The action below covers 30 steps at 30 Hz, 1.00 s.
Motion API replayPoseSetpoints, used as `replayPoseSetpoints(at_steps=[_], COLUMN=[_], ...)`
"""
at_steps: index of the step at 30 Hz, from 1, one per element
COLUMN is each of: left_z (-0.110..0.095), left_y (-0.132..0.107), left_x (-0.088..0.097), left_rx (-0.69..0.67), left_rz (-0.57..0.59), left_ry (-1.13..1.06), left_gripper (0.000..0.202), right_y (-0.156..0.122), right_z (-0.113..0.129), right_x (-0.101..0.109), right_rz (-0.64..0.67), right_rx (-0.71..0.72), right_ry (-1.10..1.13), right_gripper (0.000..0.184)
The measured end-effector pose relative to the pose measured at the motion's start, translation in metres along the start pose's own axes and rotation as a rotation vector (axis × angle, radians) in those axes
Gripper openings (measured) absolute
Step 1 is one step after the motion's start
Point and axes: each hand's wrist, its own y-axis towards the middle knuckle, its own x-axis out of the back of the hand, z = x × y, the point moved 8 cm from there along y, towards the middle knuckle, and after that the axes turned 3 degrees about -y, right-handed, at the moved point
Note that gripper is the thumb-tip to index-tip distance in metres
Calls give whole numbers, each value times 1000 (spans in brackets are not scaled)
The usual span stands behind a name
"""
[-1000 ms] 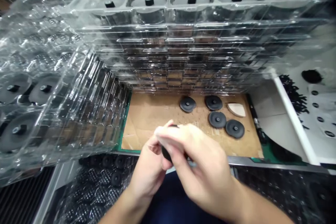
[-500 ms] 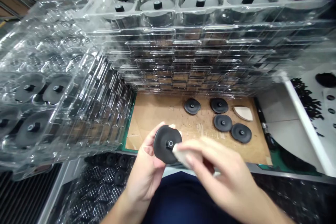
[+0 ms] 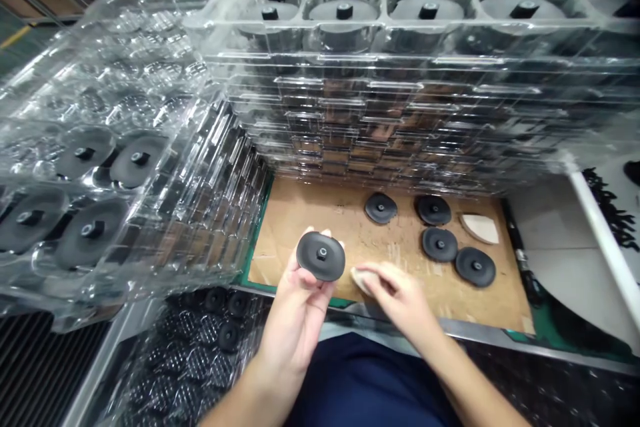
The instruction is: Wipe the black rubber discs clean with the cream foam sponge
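Left hand point(image 3: 303, 310), lower centre of the frame: fingers closed around the rim of a black disc point(image 3: 311, 265), thumb at the near edge, fingertips showing past the far one. Disc sits just left of frame centre, raised, its face with the short central stub turned to the camera. Right hand point(image 3: 403, 295), right of it: thumb and fingers pinched on a small pale pad point(image 3: 364, 281), apart from the disc. Pad is low over the near part of the cardboard sheet point(image 3: 300, 203); contact with the sheet hard to judge from this angle.

On the cardboard, right of centre: four more black discs point(image 3: 439, 240), stubs up, three grouped close and one apart to their left. Beside the group, a pale wedge-shaped piece point(image 3: 481, 229), lying flat.

Upper centre to upper right: tall stack of clear trays point(image 3: 350, 110), black discs in the pockets on top. Left side: second tray stack point(image 3: 200, 213), four discs plain in its nearer pockets. Lower left: dark tray point(image 3: 193, 340) with glossy pockets. Right edge: white panel point(image 3: 605, 247), slanting.
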Motion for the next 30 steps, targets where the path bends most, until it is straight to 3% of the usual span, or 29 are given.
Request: replayPoseSetpoints(at_steps=[3, 6, 9, 11, 14, 17, 21, 22, 24, 27, 30], left_z=[0, 0, 2, 2, 0, -1, 1, 0, 1, 5, 7], left_y=[1, 0, -3, -5, -6, -6, -4, -4, -4, -6, -8], left_x=[0, -4, -9, -11, -13, -15, -11, -10, -13, -21, -21], left_rx=[7, 2, 29, 44, 49, 59, 95, 99, 101, 122, 136], left_rz=[17, 48, 71, 82, 110, 141, 103, 88, 85, 120, 99], left_ry=[-2, 23, 69, 103, 109, 105, 117, 113, 105, 102, 121], left_gripper=[62, 56, 48, 50, 50, 55, 64, 63, 62, 61, 52], right_y=[-7, 1, 9, 12, 14, 12, 0, -2, -5, -4, 2], right_z=[11, 51, 110, 131, 137, 135, 102, 92, 81, 97, 122], right_x=[-1, 27, 49, 45, 32, 41, 36, 39, 53, 67, 55], right_rz=[33, -8, 14, 142, 262, 128, 334, 348, 254, 125, 204], right_rx=[5, 54, 322, 392, 386, 427, 222, 158, 96, 238, 437], right_ry=[23, 71, 176, 166, 117, 186, 198, 180, 147, 135, 95], right_gripper=[18, 19, 20, 20, 19, 20, 16, 16, 16, 21, 21])
